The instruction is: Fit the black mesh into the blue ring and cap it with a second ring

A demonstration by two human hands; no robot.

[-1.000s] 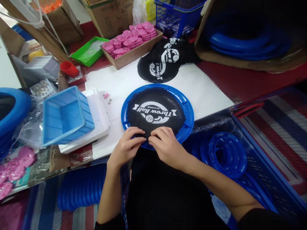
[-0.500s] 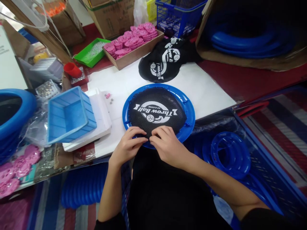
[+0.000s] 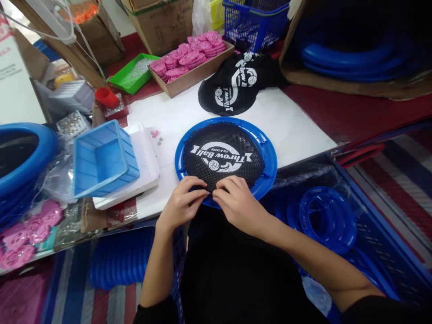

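A blue plastic ring (image 3: 269,164) lies at the near edge of the white work surface. Inside it sits a round black mesh (image 3: 222,130) printed in white with "Throw Ball". At the ring's near side, my left hand (image 3: 184,200) pinches the edge of the mesh with thumb and fingertips. Close beside it, my right hand (image 3: 238,202) pinches the same edge, its fingers curled. The fingertips almost meet over the rim and hide that bit of mesh. Beyond the ring lie more printed black mesh pieces (image 3: 227,96), overlapping one another.
To the left stands a light-blue bin (image 3: 106,157) on a white foam piece. Farther back are a green tray (image 3: 133,74), a carton tray of pink parts (image 3: 189,58) and a blue basket (image 3: 254,24). Blue rings (image 3: 327,220) fill a crate at lower right.
The whole view has shifted slightly, so things appear a little farther right. Both hands keep their pinch at the near rim, with hardly any finger movement.
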